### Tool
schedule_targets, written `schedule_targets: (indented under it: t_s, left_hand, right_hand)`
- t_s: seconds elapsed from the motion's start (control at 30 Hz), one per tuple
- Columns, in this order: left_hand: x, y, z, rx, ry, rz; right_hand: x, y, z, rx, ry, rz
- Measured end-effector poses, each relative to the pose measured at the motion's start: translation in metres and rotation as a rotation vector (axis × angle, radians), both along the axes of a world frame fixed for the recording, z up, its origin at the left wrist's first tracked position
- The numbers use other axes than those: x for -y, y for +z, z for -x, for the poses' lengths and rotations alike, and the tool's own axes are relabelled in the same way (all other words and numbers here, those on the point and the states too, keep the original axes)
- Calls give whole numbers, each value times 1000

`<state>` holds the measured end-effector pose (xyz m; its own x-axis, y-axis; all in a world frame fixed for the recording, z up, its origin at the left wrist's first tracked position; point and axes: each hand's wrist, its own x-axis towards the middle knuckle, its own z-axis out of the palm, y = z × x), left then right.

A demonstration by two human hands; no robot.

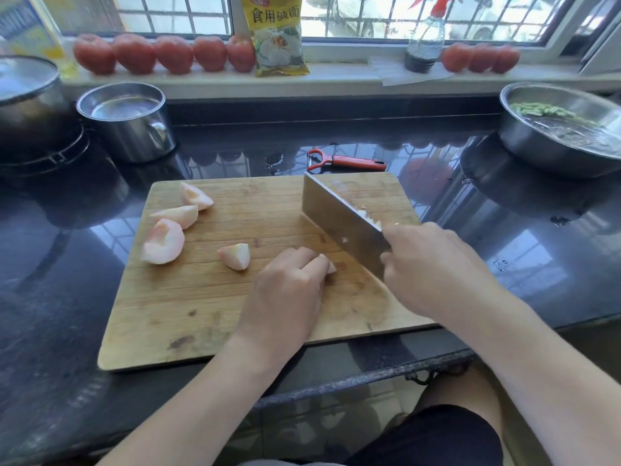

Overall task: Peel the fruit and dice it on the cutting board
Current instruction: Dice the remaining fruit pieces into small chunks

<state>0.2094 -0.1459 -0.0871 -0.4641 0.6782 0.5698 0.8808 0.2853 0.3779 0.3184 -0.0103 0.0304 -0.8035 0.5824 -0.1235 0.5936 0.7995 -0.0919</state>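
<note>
A wooden cutting board (201, 314) lies on the dark counter. Several peeled, pale pink fruit wedges rest on its left half: one at the back (195, 196), one below it (178, 215), a large one (163, 242) and a small one (235, 256). My left hand (289, 290) has its fingers curled down on another fruit piece (331, 266), mostly hidden beneath them. My right hand (433, 267) grips the handle of a wide cleaver (339, 220), whose blade stands edge-down just right of my left fingers. Small fruit bits cling to the blade's top.
A red peeler (349, 161) lies behind the board. A steel pot of water (127, 122) stands back left, beside a lidded pot (27, 95). A steel basin with greens (564, 126) sits back right. Tomatoes (164, 53), a yellow packet (277, 35) and a bottle (425, 42) line the windowsill.
</note>
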Motion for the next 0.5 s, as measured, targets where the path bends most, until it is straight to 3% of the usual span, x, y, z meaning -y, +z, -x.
schedule_targets:
  t_s: [0.1, 0.27, 0.5]
  left_hand:
    - [0, -3, 1, 14, -10, 28]
    - [-4, -2, 1, -18, 17, 44]
    - [-5, -2, 1, -41, 29, 58]
  right_hand:
    - [-15, 3, -5, -20, -80, 40]
    - [1, 4, -19, -134, -8, 86]
    - [19, 1, -21, -95, 40, -4]
